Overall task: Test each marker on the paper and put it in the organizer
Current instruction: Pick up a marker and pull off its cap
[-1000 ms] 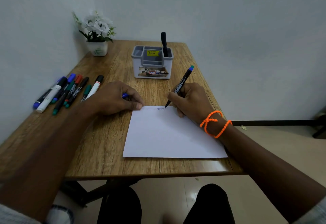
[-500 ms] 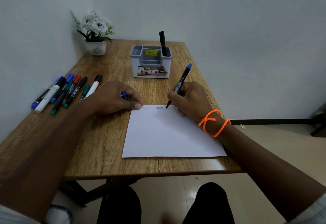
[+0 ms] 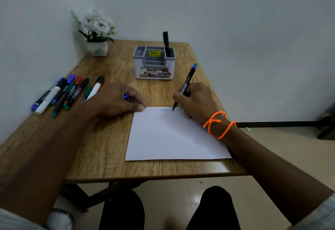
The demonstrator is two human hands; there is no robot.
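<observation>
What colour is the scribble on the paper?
Blue, a small zigzag scribble near the paper's top edge, head view.

table (image 3: pixel 101 139): showing brown wood grain, streaky
paper sheet (image 3: pixel 172 139): showing plain white, blue zigzag scribble (image 3: pixel 164 110) near top edge
marker in right hand (image 3: pixel 186 83): showing black barrel, white print, blue-green end
cap in left hand (image 3: pixel 126 96): showing blue
organizer (image 3: pixel 154 64): showing grey-white plastic, yellow price sticker, picture label on front
marker in organizer (image 3: pixel 166 44): showing black
loose markers (image 3: pixel 67 93): showing blue, red, green, black caps, white and black barrels
bracelet (image 3: pixel 218 125): showing orange beads
flowers (image 3: pixel 95 24): showing white, green leaves, white pot
</observation>
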